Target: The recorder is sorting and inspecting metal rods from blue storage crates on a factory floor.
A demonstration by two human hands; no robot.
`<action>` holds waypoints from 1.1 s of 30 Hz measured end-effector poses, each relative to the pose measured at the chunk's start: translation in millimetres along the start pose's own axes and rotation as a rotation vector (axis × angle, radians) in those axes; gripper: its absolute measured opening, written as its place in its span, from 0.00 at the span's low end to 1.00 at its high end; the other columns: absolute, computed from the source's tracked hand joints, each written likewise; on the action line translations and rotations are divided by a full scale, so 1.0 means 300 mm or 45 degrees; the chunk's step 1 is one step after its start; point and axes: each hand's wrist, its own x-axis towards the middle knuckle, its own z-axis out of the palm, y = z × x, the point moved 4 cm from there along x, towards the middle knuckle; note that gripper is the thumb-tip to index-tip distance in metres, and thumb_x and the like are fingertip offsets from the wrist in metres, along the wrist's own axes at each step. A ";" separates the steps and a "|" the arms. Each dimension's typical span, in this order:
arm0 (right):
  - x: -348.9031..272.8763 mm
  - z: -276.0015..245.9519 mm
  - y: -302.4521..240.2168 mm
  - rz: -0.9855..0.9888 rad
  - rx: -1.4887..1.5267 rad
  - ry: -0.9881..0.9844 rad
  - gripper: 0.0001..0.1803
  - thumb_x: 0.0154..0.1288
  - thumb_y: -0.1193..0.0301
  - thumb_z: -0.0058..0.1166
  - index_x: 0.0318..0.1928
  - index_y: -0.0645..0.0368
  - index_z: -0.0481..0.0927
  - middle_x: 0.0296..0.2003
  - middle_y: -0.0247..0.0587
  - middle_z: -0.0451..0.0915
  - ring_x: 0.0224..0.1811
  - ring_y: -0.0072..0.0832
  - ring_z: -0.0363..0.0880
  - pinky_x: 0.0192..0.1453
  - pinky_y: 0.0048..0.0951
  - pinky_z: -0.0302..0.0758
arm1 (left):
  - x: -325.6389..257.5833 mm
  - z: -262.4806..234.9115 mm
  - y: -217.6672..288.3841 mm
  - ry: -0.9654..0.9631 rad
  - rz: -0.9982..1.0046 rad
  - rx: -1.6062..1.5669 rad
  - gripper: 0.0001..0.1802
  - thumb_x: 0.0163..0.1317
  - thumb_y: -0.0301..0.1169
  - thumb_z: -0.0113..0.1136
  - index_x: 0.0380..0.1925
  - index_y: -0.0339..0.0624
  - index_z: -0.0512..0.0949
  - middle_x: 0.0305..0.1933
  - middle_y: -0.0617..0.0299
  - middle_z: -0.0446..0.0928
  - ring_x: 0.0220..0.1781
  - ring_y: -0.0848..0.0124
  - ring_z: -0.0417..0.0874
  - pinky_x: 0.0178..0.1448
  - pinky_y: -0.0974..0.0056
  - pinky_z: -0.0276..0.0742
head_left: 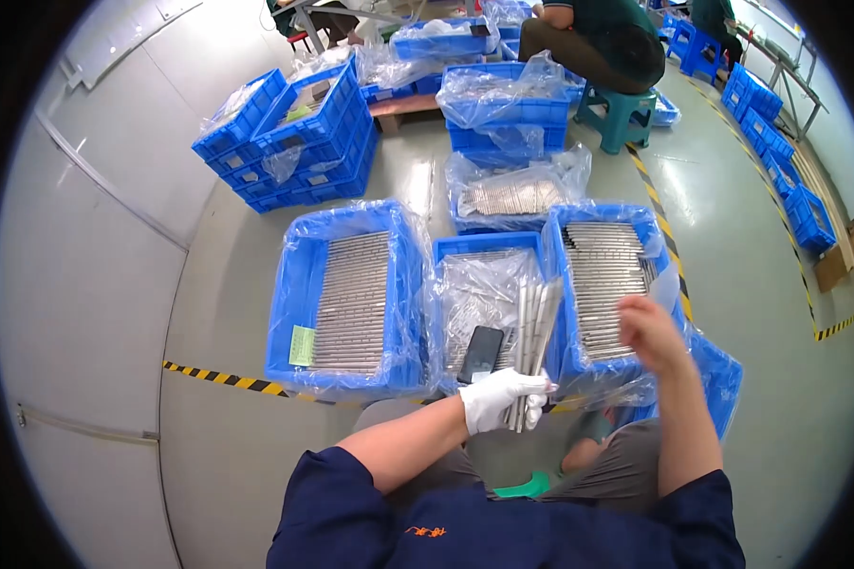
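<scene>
My left hand (pixel 503 398), in a white glove, is closed around the lower part of a bundle of slim metal rods (pixel 538 327). They stand nearly upright over the right side of the middle blue bin (pixel 552 356). My right hand (pixel 647 330) is bare and hovers over the right-hand bin's near right part. Its fingers are curled together, and anything between them is too unclear to name. Below it, a stack of metal rods (pixel 603 284) lies crosswise in the right-hand blue bin (pixel 647 220), which is lined with clear plastic.
A black phone (pixel 482 353) lies on plastic-covered rods in the middle bin. The left blue bin (pixel 299 270) holds rows of rods and a green label (pixel 302 346). Stacked blue crates (pixel 304 156) stand beyond. A person (pixel 603 43) sits on a green stool (pixel 617 119) at the back.
</scene>
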 end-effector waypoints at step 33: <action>-0.088 0.258 0.083 -0.022 -0.040 -0.402 0.07 0.56 0.69 0.52 0.27 0.58 0.71 0.26 0.30 0.68 0.29 0.16 0.65 0.34 0.19 0.64 | 0.023 0.156 0.001 -0.456 0.021 0.206 0.20 0.59 0.46 0.50 0.39 0.40 0.70 0.23 0.63 0.71 0.19 0.75 0.70 0.23 0.72 0.65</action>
